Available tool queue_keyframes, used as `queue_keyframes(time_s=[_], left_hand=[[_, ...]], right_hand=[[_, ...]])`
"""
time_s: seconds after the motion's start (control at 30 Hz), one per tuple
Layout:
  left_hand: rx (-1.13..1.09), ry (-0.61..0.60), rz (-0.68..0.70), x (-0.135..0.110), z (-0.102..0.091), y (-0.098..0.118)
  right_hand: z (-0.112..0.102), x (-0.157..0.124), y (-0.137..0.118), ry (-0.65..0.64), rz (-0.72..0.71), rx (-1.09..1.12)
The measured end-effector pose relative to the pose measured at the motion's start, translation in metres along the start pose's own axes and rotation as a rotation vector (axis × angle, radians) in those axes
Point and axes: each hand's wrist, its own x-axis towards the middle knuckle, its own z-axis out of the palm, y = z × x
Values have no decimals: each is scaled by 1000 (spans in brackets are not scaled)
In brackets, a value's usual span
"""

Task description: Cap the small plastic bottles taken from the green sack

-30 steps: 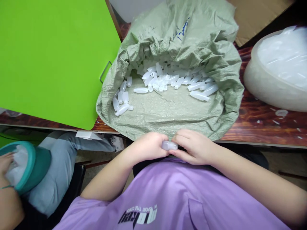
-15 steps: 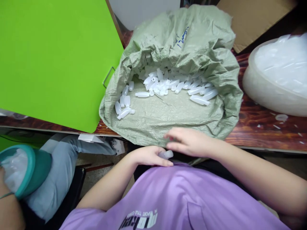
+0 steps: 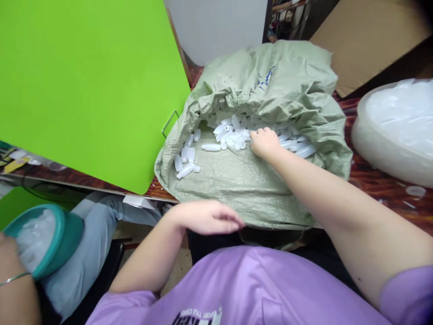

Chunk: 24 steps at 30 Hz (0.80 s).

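My right hand (image 3: 265, 142) is inside the mouth of a pale green woven sack (image 3: 237, 180), its fingers curled down into a pile of small white plastic bottles (image 3: 237, 135). Its fingertips are hidden among them, so what they grip cannot be made out. Near the front edge of the sack, my left hand (image 3: 213, 217) hovers with its fingers loosely stretched and nothing visible in them. A few more bottles lie apart at the left side of the sack's opening.
A large green board (image 3: 91, 90) with a metal handle stands left. At right are a translucent tub (image 3: 379, 144) heaped with white pieces and a cardboard box (image 3: 365, 45). Another person's arm (image 3: 16, 284) is by a teal bucket (image 3: 64, 243) of white pieces at lower left.
My right hand has moved forward from near my lap into the pile. The whitish piece that was in my left hand no longer shows. The camera view has shifted slightly.
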Motion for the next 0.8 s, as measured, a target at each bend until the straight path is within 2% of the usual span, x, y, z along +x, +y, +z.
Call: queue_keyframes(time_s=[0.07, 0.1, 0.13, 0.17, 0.27, 0.33, 0.4, 0.5, 0.57, 0.63, 0.7, 0.73, 0.8], left_hand=[[137, 467, -118, -1, -30, 2], [283, 689, -198, 5, -44, -3], [447, 831, -265, 14, -59, -10], [593, 903, -335, 26, -72, -20], [846, 843, -502, 64, -105, -50], [867, 795, -540, 80, -120, -62], [854, 780, -546, 85, -126, -65], [843, 797, -526, 76, -117, -53], [691, 850, -388, 64, -97, -39], [293, 883, -111, 55, -70, -25], [-196, 850, 165, 50, -42, -14], [-412, 838, 250, 50, -29, -10], [-751, 837, 330, 53, -7, -7]], right_hand=[[3, 1, 0, -6, 0, 13], [3, 2, -1, -10, 1, 23], [2, 2, -2, -16, 3, 34], [1, 1, -4, -22, 8, 47], [-6, -6, -13, -41, 30, 95], [-13, -18, -20, -56, 60, 153], [-22, -38, -25, -90, 89, 259], [-32, -78, -28, -143, 128, 516], [-34, -103, -27, -134, 182, 715], [-36, -122, -29, -74, 237, 891], [-38, -134, -35, 23, 236, 989], [-40, -138, -39, 66, 214, 1011], [-45, -143, -48, 117, 147, 1016]])
